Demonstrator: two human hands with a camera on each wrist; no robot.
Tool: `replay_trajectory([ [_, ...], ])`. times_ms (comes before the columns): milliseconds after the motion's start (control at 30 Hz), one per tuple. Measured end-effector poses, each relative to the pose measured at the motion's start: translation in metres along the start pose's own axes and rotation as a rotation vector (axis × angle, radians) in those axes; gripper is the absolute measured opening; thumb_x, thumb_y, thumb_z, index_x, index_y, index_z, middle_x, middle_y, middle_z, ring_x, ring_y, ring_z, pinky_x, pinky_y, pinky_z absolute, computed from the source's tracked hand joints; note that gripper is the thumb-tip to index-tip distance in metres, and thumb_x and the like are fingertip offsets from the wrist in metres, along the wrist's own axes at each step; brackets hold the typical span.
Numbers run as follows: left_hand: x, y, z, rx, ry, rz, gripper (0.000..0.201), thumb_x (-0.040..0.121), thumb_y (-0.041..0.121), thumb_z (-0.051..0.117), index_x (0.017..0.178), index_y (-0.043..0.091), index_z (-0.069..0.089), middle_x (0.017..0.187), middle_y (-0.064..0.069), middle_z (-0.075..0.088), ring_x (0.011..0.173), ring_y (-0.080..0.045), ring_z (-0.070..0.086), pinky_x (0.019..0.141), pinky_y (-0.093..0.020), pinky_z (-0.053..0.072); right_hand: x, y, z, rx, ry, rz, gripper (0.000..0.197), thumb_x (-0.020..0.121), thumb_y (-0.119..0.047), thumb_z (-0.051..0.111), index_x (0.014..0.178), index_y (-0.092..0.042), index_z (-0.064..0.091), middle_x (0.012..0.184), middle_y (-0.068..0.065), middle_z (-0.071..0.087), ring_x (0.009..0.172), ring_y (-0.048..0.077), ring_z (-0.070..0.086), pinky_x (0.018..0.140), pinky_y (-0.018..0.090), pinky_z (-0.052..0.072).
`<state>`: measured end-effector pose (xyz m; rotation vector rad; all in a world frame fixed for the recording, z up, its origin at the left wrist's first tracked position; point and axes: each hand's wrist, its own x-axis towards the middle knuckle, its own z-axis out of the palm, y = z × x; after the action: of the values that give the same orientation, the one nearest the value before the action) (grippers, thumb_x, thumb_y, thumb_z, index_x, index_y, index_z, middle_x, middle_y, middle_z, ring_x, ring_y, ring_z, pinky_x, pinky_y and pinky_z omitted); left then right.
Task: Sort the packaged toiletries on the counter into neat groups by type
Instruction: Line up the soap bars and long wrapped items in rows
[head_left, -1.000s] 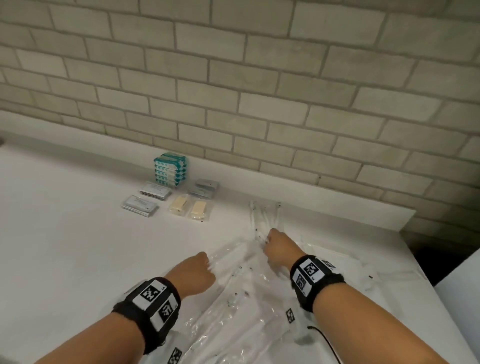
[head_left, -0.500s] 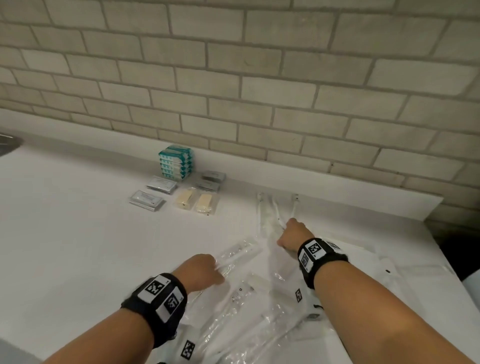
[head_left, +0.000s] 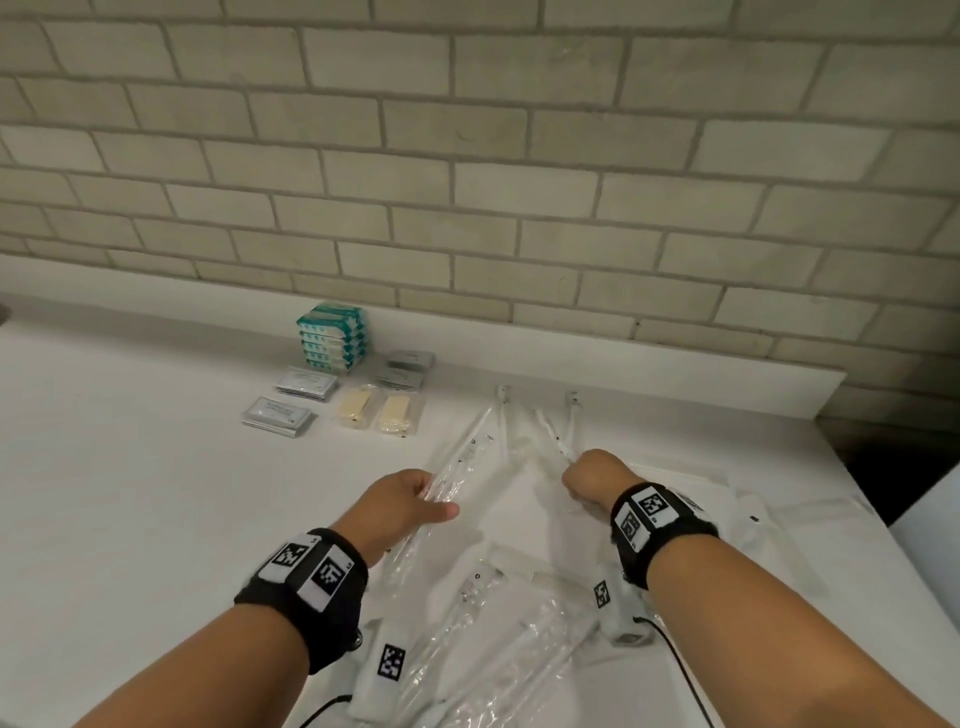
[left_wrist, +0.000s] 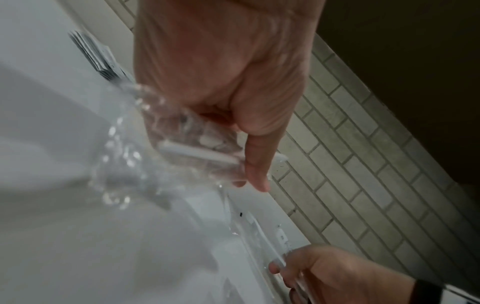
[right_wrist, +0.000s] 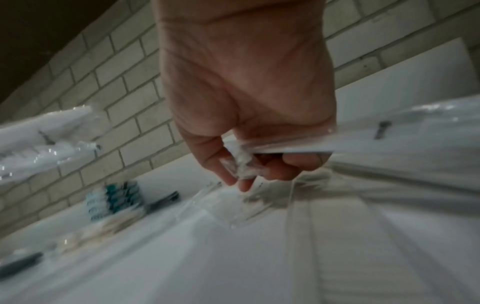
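hands work over a white counter (head_left: 130, 519) below a brick wall. left hand (head_left: 402, 506) at centre frame grips a clear-wrapped toothbrush (head_left: 462, 452), fingers curled round the packet. right hand (head_left: 592, 475), right of centre, pinches another clear toothbrush packet (head_left: 553, 436) in a closed fist. more clear packets (head_left: 498, 639) lie loose at the lower centre. sorted at upper left: teal box stack (head_left: 332, 335), grey sachets (head_left: 278, 415), two yellow soap bars (head_left: 374, 410).

White counter (head_left: 130, 493) with teal packs (head_left: 331, 336), soaps (head_left: 375, 410), clear toothbrush sleeves (head_left: 498, 639).
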<state>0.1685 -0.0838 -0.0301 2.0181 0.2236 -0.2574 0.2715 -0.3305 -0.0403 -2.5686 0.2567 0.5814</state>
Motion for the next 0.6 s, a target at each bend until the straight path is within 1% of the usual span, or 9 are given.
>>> replay_trajectory([
  [67, 0.001, 0.001, 0.005, -0.066, 0.002, 0.002, 0.029, 0.081, 0.029, 0.075, 0.095, 0.007, 0.062, 0.074, 0.006, 0.052, 0.064, -0.009, 0.049, 0.059, -0.022, 0.036, -0.005, 0.007, -0.002, 0.247, 0.003, 0.032, 0.016, 0.091, -0.013, 0.053, 0.076, -0.008, 0.051, 0.071, 0.005, 0.051, 0.061, 0.019, 0.049, 0.052, 0.024, 0.036],
  [133, -0.001, 0.004, 0.010, -0.136, -0.003, 0.003, 0.021, 0.083, 0.027, 0.073, 0.089, 0.010, 0.062, 0.074, 0.003, 0.054, 0.066, -0.012, 0.050, 0.061, -0.022, 0.039, -0.014, 0.012, -0.003, 0.420, -0.011, 0.006, 0.019, 0.092, -0.027, 0.061, 0.086, -0.010, 0.054, 0.073, 0.004, 0.054, 0.059, 0.016, 0.048, 0.048, 0.024, 0.035],
  [167, -0.002, 0.005, 0.014, -0.176, -0.008, 0.001, 0.020, 0.084, 0.026, 0.072, 0.089, 0.010, 0.061, 0.075, 0.000, 0.055, 0.068, -0.013, 0.052, 0.062, -0.023, 0.041, -0.017, 0.013, -0.004, 0.471, -0.020, -0.035, 0.020, 0.091, -0.028, 0.063, 0.090, -0.011, 0.053, 0.073, 0.005, 0.055, 0.059, 0.017, 0.048, 0.049, 0.025, 0.037],
  [233, -0.003, 0.008, 0.019, -0.245, -0.008, -0.002, 0.025, 0.086, 0.025, 0.070, 0.099, 0.007, 0.061, 0.083, -0.003, 0.060, 0.073, -0.015, 0.060, 0.065, -0.025, 0.047, -0.020, 0.011, -0.005, 0.482, -0.005, -0.098, 0.016, 0.089, -0.016, 0.062, 0.099, -0.008, 0.051, 0.075, 0.010, 0.058, 0.060, 0.021, 0.051, 0.053, 0.030, 0.041],
  [300, -0.003, 0.009, 0.022, -0.305, -0.006, -0.011, 0.030, 0.087, 0.023, 0.068, 0.109, 0.004, 0.059, 0.088, -0.004, 0.064, 0.076, -0.014, 0.065, 0.064, -0.024, 0.048, -0.017, 0.003, -0.007, 0.476, 0.015, -0.118, 0.021, 0.087, -0.001, 0.056, 0.105, -0.009, 0.048, 0.084, 0.015, 0.061, 0.060, 0.023, 0.055, 0.052, 0.031, 0.045],
  [400, -0.003, 0.006, 0.020, -0.283, -0.023, -0.010, 0.034, 0.087, 0.021, 0.068, 0.112, 0.002, 0.057, 0.087, -0.003, 0.064, 0.073, -0.011, 0.065, 0.059, -0.022, 0.046, -0.015, -0.019, -0.006, 0.355, 0.073, -0.186, 0.016, 0.089, -0.007, 0.050, 0.104, -0.013, 0.048, 0.092, 0.013, 0.063, 0.071, 0.024, 0.060, 0.062, 0.035, 0.052],
  [500, 0.004, 0.001, 0.006, -0.229, -0.021, -0.005, 0.033, 0.085, 0.022, 0.070, 0.109, 0.003, 0.058, 0.082, -0.003, 0.063, 0.068, -0.010, 0.064, 0.057, -0.022, 0.045, -0.009, -0.049, 0.005, 0.053, 0.075, -0.329, 0.020, 0.094, -0.019, 0.046, 0.111, -0.010, 0.049, 0.091, 0.005, 0.056, 0.076, 0.019, 0.056, 0.062, 0.029, 0.044],
  [533, 0.010, -0.002, 0.000, -0.221, -0.012, -0.006, 0.033, 0.084, 0.023, 0.070, 0.107, 0.004, 0.058, 0.081, -0.003, 0.063, 0.067, -0.010, 0.064, 0.057, -0.023, 0.045, -0.006, -0.060, 0.012, -0.025, 0.056, -0.357, 0.026, 0.095, -0.020, 0.044, 0.118, -0.008, 0.048, 0.100, 0.007, 0.058, 0.084, 0.021, 0.058, 0.068, 0.029, 0.046],
  [600, 0.021, -0.005, -0.012, -0.203, -0.007, -0.007, 0.031, 0.083, 0.026, 0.071, 0.104, 0.007, 0.059, 0.080, -0.002, 0.063, 0.067, -0.011, 0.064, 0.060, -0.026, 0.045, 0.004, -0.077, 0.027, -0.160, 0.016, -0.371, 0.041, 0.097, -0.017, 0.041, 0.136, -0.007, 0.041, 0.131, 0.013, 0.051, 0.116, 0.029, 0.054, 0.094, 0.039, 0.048],
])
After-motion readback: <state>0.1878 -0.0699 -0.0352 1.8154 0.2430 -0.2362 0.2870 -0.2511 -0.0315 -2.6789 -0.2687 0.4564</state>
